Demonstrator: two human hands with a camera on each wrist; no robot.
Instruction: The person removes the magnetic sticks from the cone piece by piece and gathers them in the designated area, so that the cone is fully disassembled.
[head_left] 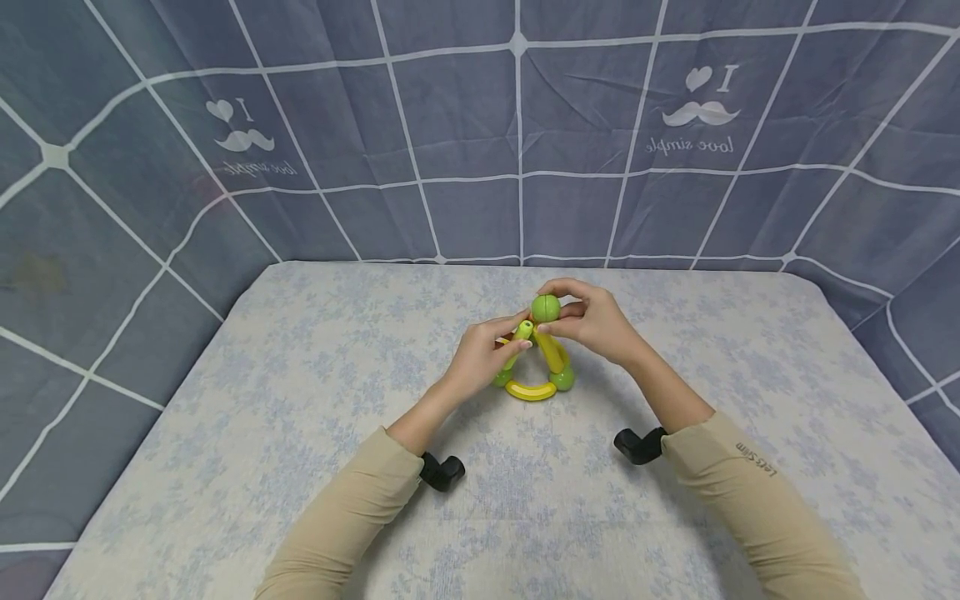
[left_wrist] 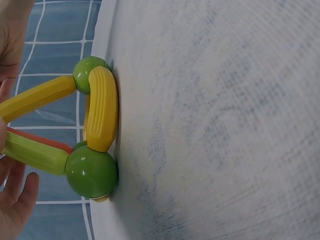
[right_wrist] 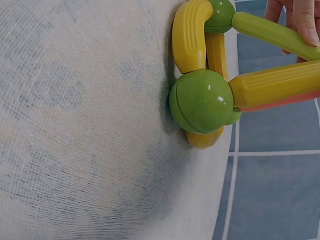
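On the table stands a frame of toy rods and balls. My left hand (head_left: pixel 480 354) pinches the lime-green rod (head_left: pixel 522 332) near its open upper end. With thumb and fingers, my right hand (head_left: pixel 596 321) holds a green ball (head_left: pixel 546 308) at the top of a yellow rod (head_left: pixel 552 350). Whether ball and rod touch is hidden. A curved yellow rod (left_wrist: pixel 103 110) lies at the base between a near green ball (left_wrist: pixel 91 171) and another green ball (left_wrist: pixel 89 72). In the right wrist view, a red rod (right_wrist: pixel 280 103) shows behind the yellow one.
A pale, blue-patterned cloth covers the table (head_left: pixel 300 375). Black curved pieces (head_left: pixel 639 447) stick out at both wrists beside the beige sleeves. A blue-grey curtain (head_left: pixel 457 125) with white lines hangs behind the table and along its sides.
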